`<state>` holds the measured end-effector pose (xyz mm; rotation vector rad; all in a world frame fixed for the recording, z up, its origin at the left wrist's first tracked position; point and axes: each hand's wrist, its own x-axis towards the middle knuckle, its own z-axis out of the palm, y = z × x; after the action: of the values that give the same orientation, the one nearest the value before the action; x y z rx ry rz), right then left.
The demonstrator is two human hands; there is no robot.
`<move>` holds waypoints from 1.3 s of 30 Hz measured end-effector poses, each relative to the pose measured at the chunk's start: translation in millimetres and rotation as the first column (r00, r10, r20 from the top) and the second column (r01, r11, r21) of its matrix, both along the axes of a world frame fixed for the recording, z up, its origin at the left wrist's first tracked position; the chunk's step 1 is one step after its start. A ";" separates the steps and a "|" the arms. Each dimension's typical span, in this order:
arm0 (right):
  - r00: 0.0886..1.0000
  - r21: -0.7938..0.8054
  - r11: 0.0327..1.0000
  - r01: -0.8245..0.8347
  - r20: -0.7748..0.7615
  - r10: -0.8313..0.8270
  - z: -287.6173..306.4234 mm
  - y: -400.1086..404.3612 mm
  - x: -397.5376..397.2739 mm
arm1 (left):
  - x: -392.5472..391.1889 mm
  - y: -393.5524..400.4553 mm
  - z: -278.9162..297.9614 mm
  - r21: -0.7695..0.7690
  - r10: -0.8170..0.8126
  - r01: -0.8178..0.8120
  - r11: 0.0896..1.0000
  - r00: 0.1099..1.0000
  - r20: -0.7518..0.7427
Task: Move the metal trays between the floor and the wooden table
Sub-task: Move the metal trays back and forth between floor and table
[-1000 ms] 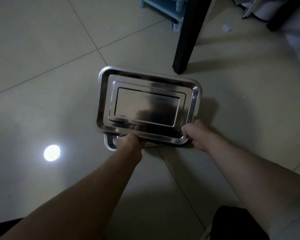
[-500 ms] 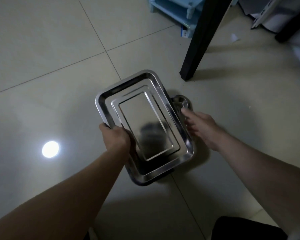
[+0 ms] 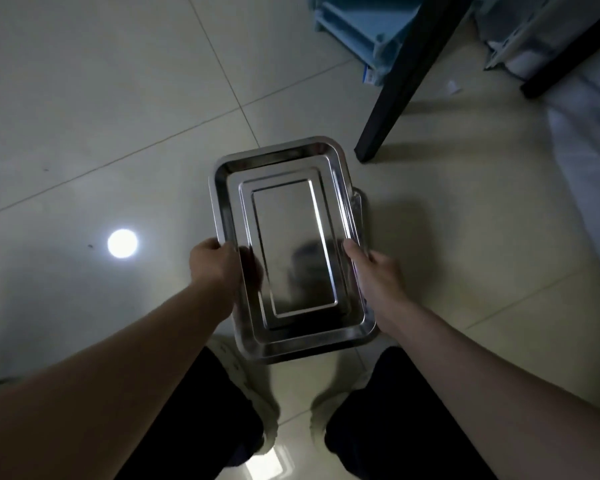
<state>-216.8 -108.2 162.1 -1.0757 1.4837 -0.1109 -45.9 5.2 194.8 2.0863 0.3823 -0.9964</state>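
Gripping the long rims suits this steel tray stack (image 3: 291,251): stiff, light, slick, prone to sliding apart. Left hand (image 3: 215,263) curls round the left rim, right hand (image 3: 374,271) lies along the right rim, fingers hidden. Stack hangs above the floor (image 3: 118,116), nearer than the table leg (image 3: 395,81)

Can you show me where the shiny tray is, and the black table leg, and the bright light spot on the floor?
metal tray (image 3: 293,244): head view, flat middle of its bottom.
black table leg (image 3: 392,88): head view, midway up the leg.
light spot (image 3: 122,243): head view, centre of the reflection.
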 end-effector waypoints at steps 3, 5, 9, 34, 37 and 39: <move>1.000 -0.024 1.000 0.012 0.013 -0.012 71.9 4.7 -1.8 | -0.6 -2.5 73.5 0.002 0.058 -0.058 0.998 0.998 0.000; 0.999 -0.035 0.999 0.029 0.039 -0.028 123.3 5.0 -1.6 | 0.1 -5.5 125.0 0.011 0.064 -0.064 0.998 0.998 0.005; 0.996 -0.081 0.996 0.027 0.083 -0.020 229.5 0.4 -1.5 | 2.0 -14.0 226.2 -0.005 0.038 -0.038 0.999 0.999 0.023; 0.851 -0.208 0.832 0.514 0.248 -0.463 519.5 -76.1 -153.4 | -124.1 -172.2 551.2 -0.317 -0.455 0.474 0.822 0.880 0.136; 0.778 -0.170 0.765 0.621 0.248 -0.577 520.2 -81.6 -198.4 | -164.7 -193.4 552.4 -0.304 -0.551 0.561 0.770 0.825 0.126; 0.729 -0.150 0.719 0.679 0.258 -0.634 521.0 -82.8 -228.8 | -193.5 -208.0 551.5 -0.300 -0.615 0.620 0.725 0.779 0.122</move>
<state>-445.6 -191.0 683.1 -0.6335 1.6448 -0.8999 -239.4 -202.8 746.3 1.9299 -0.5138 -1.3158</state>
